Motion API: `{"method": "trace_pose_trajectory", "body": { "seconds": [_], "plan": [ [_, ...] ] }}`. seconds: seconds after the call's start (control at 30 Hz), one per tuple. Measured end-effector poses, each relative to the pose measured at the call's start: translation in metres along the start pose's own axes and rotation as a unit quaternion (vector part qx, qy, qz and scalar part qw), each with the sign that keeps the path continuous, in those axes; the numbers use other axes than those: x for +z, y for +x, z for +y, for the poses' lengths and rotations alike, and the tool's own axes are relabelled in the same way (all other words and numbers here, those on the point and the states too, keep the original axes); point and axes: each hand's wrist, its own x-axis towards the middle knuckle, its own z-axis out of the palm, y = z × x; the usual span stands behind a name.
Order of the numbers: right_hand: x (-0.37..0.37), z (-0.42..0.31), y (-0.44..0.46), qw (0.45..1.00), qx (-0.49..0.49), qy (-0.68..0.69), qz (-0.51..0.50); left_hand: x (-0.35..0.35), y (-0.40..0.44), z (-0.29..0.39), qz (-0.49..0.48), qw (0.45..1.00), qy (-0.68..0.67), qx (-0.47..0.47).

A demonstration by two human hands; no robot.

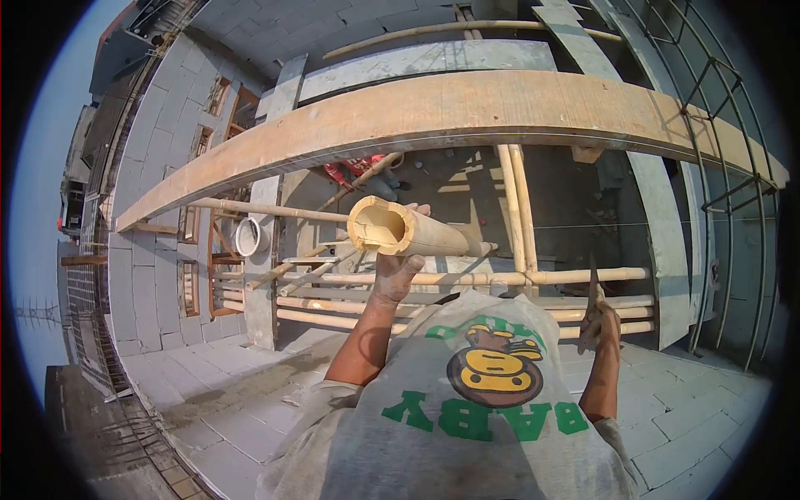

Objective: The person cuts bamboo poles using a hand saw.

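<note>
Near the middle of the view, my left hand (398, 277) is wrapped round a thick bamboo pole (433, 237), whose hollow, rough-cut end points up toward the camera. The pole's far end reaches down toward the floor below. Off to the right, beside my body, my right hand (602, 322) grips the handle of a tool with a narrow, dark blade (593, 273) pointing away from me. The kind of tool is hard to make out. Beyond both hands, a long wooden beam (467, 104) crosses the view.
Below, a person in red (360, 171) holds a pole. Horizontal bamboo poles (583, 275) lie in front of my body. A white bucket (250, 237) stands at left on a grey plank (262, 296). A steel rebar cage (725, 125) rises at right. Block walls (158, 150) surround the opening.
</note>
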Motion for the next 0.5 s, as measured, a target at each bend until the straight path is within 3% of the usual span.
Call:
{"method": "trace_pose_trajectory", "body": {
  "seconds": [0.07, 0.13, 0.27, 0.33, 0.4, 0.47, 0.5],
  "plan": [
    [0.016, 0.015, 0.01, 0.983, 0.036, -0.17, -0.055, -0.022, -0.009, -0.006, 0.056, 0.998, 0.019, 0.024],
    [0.052, -0.002, -0.014, 0.94, 0.008, -0.318, -0.127, -0.046, -0.017, -0.012, 0.107, 0.994, 0.017, 0.035],
    [0.105, -0.044, -0.057, 0.813, -0.119, -0.523, -0.227, -0.096, -0.038, -0.04, 0.21, 0.976, 0.014, 0.061],
    [0.131, -0.073, -0.092, 0.787, -0.145, -0.509, -0.316, -0.108, -0.043, -0.039, 0.258, 0.963, -0.009, 0.075],
    [0.151, -0.102, -0.127, 0.725, -0.207, -0.497, -0.43, -0.116, -0.047, -0.033, 0.307, 0.947, -0.029, 0.092],
    [0.174, -0.117, -0.164, 0.704, -0.19, -0.439, -0.525, -0.131, -0.055, -0.029, 0.333, 0.938, -0.01, 0.095],
    [0.179, -0.124, -0.169, 0.675, -0.221, -0.47, -0.524, -0.139, -0.061, -0.032, 0.347, 0.934, -0.01, 0.087]
  ]
}}
